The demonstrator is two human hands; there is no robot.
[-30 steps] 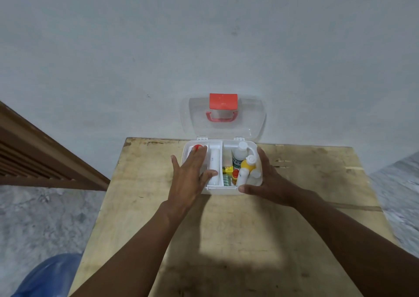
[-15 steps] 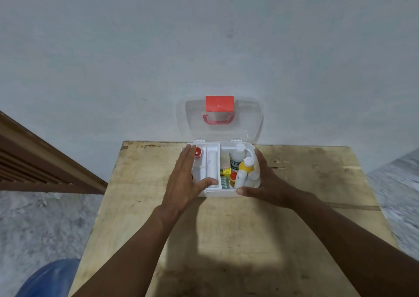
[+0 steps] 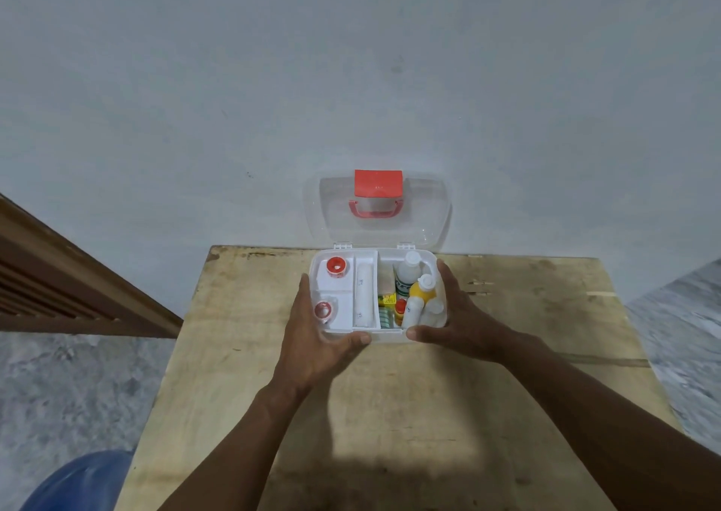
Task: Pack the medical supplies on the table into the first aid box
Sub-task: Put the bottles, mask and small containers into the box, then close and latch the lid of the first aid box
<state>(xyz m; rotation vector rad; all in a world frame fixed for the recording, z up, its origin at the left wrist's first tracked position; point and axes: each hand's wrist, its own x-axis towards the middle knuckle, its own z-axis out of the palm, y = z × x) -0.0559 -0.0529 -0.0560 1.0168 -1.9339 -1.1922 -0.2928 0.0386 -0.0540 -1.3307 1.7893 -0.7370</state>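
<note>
The white first aid box stands open at the far edge of the wooden table, its clear lid with a red latch and handle leaning up against the wall. Its left tray holds two red-centred tape rolls and a white bandage roll. On the right are a white bottle, a yellow bottle, smaller white bottles and small packets. My left hand grips the box's front-left corner, thumb on the front wall. My right hand clasps the front-right corner.
A grey wall rises right behind the table. To the left runs a brown wooden rail above grey floor. A blue object shows at the lower left. Patterned floor lies to the right.
My left hand has slid off the tray inside the box and back to its front-left corner, uncovering both tape rolls. My right hand has stayed on the right side.
</note>
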